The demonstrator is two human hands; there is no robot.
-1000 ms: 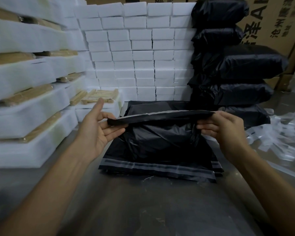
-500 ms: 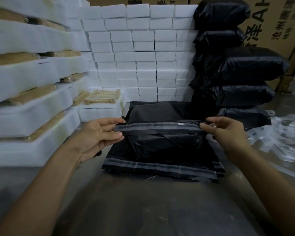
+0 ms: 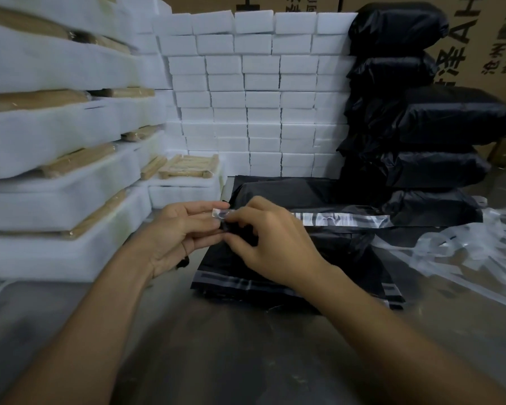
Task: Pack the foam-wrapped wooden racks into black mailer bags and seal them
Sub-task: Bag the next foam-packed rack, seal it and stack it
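A filled black mailer bag (image 3: 333, 244) lies on a stack of flat empty mailers (image 3: 275, 283) in the middle of the table. Its flap carries a shiny adhesive strip (image 3: 342, 220) running left to right. My left hand (image 3: 184, 232) holds the flap's left corner between thumb and fingers. My right hand (image 3: 275, 244) has come across to that same corner and pinches the clear end of the strip's liner (image 3: 221, 213). Foam-wrapped wooden racks (image 3: 56, 159) are stacked at the left.
White foam blocks (image 3: 260, 92) form a wall at the back. Sealed black bags (image 3: 433, 124) pile up at the right in front of cardboard boxes (image 3: 479, 39). Peeled clear liner strips (image 3: 465, 252) litter the table's right side. A bare rack (image 3: 189, 166) rests on foam.
My right hand has moved from the flap's right end across to its left corner, beside my left hand. The flap now lies lower, with its shiny strip showing.
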